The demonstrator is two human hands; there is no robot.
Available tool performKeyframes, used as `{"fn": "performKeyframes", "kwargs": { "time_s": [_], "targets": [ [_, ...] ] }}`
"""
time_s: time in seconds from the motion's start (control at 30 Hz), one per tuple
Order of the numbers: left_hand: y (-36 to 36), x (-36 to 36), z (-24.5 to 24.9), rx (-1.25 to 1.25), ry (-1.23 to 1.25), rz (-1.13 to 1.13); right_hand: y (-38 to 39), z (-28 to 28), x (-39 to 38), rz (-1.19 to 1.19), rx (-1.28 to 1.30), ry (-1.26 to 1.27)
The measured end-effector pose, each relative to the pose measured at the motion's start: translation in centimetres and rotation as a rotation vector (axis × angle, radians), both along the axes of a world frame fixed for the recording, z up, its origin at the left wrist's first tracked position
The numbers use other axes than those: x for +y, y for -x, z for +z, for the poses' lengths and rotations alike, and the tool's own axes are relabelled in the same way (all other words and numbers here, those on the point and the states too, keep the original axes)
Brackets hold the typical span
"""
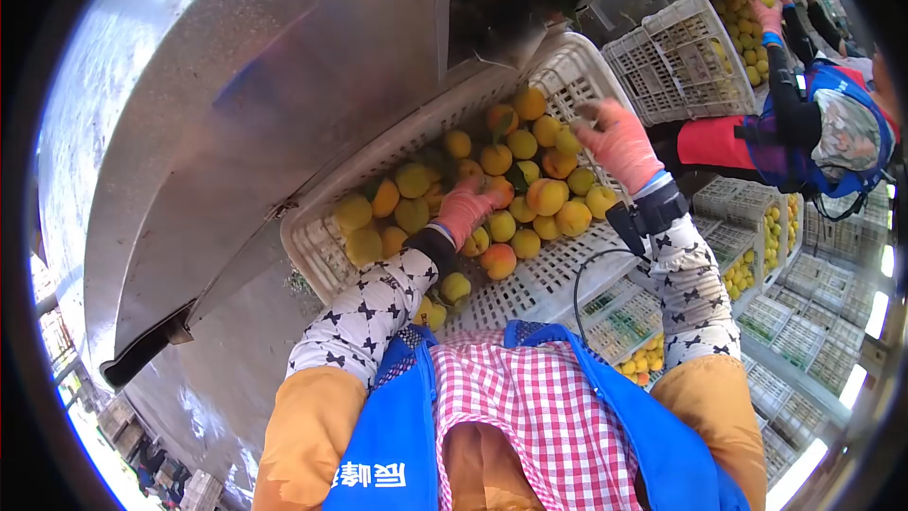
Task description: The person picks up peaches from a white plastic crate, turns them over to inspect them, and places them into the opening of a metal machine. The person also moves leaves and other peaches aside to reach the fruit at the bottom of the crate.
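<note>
A pale plastic crate (317,251) lies tilted in front of me, holding many yellow-orange peaches (547,197), a few with green leaves. My left hand (465,210), in a pink glove, is down among the fruit. Its fingers curl against an orange peach (498,191), their tips partly hidden. Over the crate's right side is my right hand (619,144), also gloved in pink. Its fingers are apart and a little blurred, with nothing seen between them. A black band with a cable circles the right wrist.
A large metal machine panel (236,151) rises behind and left of the crate. At the upper right, another person (832,123) handles fruit at a second crate (676,61). Stacked crates (733,203) with fruit stand to the right.
</note>
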State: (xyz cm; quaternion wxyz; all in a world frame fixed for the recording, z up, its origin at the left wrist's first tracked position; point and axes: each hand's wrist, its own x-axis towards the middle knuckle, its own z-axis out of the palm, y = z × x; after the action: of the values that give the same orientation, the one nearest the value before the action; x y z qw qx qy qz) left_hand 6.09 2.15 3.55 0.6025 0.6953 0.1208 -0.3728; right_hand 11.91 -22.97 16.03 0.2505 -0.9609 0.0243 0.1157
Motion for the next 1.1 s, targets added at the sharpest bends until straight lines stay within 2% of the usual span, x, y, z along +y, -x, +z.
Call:
{"fn": "performKeyframes", "kwargs": {
  "time_s": [0.03,0.07,0.1,0.13,0.2,0.27,0.3,0.37,0.4,0.43,0.47,0.5,0.53,0.57,0.6,0.63,0.7,0.73,0.77,0.8,0.83,0.87,0.93,0.97,1.03,1.07,1.1],
  "targets": [
    [0.0,-0.5,0.8,-0.078,-0.176,-0.192,1.1,-1.9,0.0,0.193,0.086,0.186],
    [0.8,-1.4,-1.6,-0.147,-0.18,-0.187,1.9,-3.8,-0.1,0.27,0.332,0.246],
    [0.8,-2.3,-1.6,-0.137,-0.175,-0.19,2.7,-4.4,0.3,0.336,0.466,0.152],
    [0.8,-3.2,-1.5,-0.158,-0.162,-0.225,3.2,-5.3,1.6,0.415,0.562,0.306],
    [0.7,-3.9,-2.4,-0.172,-0.148,-0.27,4.6,-8.2,3.3,0.423,0.619,0.378],
    [0.2,-4.6,-4.5,0.271,0.066,-0.115,4.8,-9.6,3.3,0.432,0.619,0.38],
    [-0.2,-4.4,-4.1,0.264,0.063,-0.118,4.1,-9.3,3.4,0.477,0.622,0.368],
    [-0.5,-3.1,-1.8,0.745,0.541,0.202,3.2,-8.2,3.8,0.535,0.618,0.348],
    [-0.7,-2.0,0.8,0.623,0.659,0.133,3.8,-7.0,4.0,0.532,0.442,0.13],
    [-0.5,-1.2,1.4,0.624,0.651,0.138,4.6,-5.8,4.1,0.516,0.269,-0.089],
    [-0.4,-0.6,1.8,0.238,0.711,0.045,5.3,-4.8,4.3,0.515,0.269,-0.094],
    [-0.7,-0.3,2.4,-0.159,0.756,-0.053,5.7,-3.7,4.4,0.345,0.13,-0.364],
    [-1.3,-0.2,3.9,-0.177,0.757,-0.059,5.8,-2.3,4.6,0.175,-0.021,-0.627],
    [-2.0,-0.1,6.0,-0.131,0.868,0.05,6.3,0.5,5.6,-0.162,0.22,-1.094],
    [-2.1,0.1,7.5,-0.075,0.976,0.161,6.2,1.2,6.1,-0.258,0.27,-1.281],
    [-2.1,0.2,8.3,-0.083,0.974,0.153,6.3,1.7,6.5,-0.357,0.323,-1.466],
    [-2.1,-0.1,9.7,-0.407,0.829,0.065,6.4,3.0,7.7,-0.259,0.203,-1.35],
    [-1.7,-0.4,9.5,-0.431,0.826,0.059,6.4,3.7,8.2,-0.168,0.013,-0.991],
    [-1.0,-0.7,8.7,-0.294,0.877,0.182,6.5,4.7,8.5,-0.151,-0.003,-0.997],
    [-0.9,-0.9,9.1,-0.151,0.924,0.304,6.7,5.7,8.8,-0.012,-0.219,-0.631],
    [-1.2,-0.8,9.4,-0.166,0.921,0.302,6.8,6.4,9.0,0.115,-0.421,-0.256],
    [-1.5,-0.8,9.8,-0.404,0.916,0.216,6.3,6.5,8.5,0.102,-0.495,-0.416],
    [-2.3,-1.0,11.5,-0.877,0.893,0.027,5.3,7.9,7.9,0.177,-0.471,-0.337],
    [-3.0,-1.0,12.3,-0.896,0.902,0.02,4.6,9.0,7.7,0.249,-0.434,-0.253],
    [-4.6,-1.0,14.5,0.109,1.293,0.357,2.1,10.3,8.6,0.222,-0.497,-0.294],
    [-4.7,-1.4,15.6,-0.014,1.326,0.415,0.2,10.0,9.2,0.112,-0.653,-0.288],
    [-4.5,-1.3,13.6,-0.028,1.332,0.41,-1.5,9.6,9.9,-0.002,-0.803,-0.284]
  ]
}}
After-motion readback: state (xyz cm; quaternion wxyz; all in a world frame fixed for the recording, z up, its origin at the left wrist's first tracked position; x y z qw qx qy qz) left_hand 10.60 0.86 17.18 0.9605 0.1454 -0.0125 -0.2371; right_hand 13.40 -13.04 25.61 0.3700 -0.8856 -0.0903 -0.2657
